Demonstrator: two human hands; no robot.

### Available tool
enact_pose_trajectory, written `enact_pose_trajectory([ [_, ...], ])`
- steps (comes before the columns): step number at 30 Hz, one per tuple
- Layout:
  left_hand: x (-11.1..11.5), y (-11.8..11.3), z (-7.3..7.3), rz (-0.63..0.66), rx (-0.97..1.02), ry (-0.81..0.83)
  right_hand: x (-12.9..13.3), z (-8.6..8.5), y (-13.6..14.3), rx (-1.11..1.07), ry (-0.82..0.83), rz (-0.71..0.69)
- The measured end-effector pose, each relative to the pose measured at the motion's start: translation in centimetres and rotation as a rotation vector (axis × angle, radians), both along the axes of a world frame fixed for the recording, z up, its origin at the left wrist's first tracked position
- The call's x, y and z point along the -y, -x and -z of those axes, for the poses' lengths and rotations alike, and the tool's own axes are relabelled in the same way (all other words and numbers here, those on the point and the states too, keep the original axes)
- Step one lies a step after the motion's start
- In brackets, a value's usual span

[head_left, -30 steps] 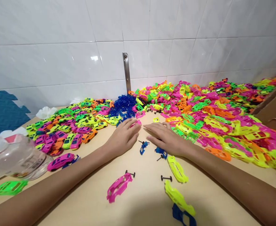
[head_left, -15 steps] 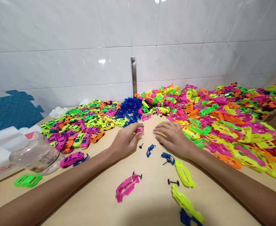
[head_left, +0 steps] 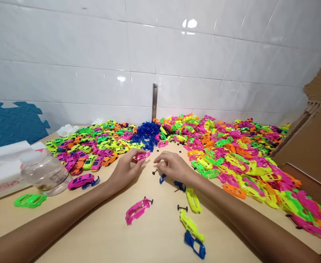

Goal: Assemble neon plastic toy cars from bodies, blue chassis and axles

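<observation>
A pink toy car shell (head_left: 143,155) is pinched in the fingertips of my left hand (head_left: 126,170), just above the tabletop. My right hand (head_left: 172,166) is beside it with curled fingers, near a small black wheel axle (head_left: 154,172) and a blue part (head_left: 163,178); what its fingertips hold, if anything, is too small to tell. Closer to me lie a pink shell (head_left: 137,210), a black axle (head_left: 182,208), two yellow shells (head_left: 193,200) and a blue window piece (head_left: 194,244). A second blue part (head_left: 180,185) is partly under my right wrist.
Finished-looking cars (head_left: 97,163) crowd the left, blue parts (head_left: 146,133) the back middle, and colored shells (head_left: 239,164) the right. A clear bottle (head_left: 46,175) and white box (head_left: 5,175) stand left; a cardboard box (head_left: 310,138) is right.
The view has shifted right, bringing the cardboard box further in. My right hand has moved closer to my left hand, over the small axle and blue part.
</observation>
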State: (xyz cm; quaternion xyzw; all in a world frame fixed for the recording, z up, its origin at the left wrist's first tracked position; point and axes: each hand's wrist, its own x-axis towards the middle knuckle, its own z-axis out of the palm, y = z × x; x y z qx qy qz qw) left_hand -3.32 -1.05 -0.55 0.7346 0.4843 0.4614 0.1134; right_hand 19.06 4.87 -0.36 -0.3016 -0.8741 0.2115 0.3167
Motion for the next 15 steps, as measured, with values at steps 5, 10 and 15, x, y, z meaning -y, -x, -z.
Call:
enact_pose_trajectory([
  [5,0.2,0.7,0.0,-0.034,0.077,0.065,-3.1,0.2,1.7,0.123,-0.128,0.147],
  [10,-0.2,1.7,1.0,-0.025,0.366,0.214,-7.0,-0.7,3.0,0.16,-0.175,0.194],
  [15,-0.2,1.7,1.0,0.074,0.55,0.281,-8.3,-0.6,4.8,0.22,-0.195,0.098],
])
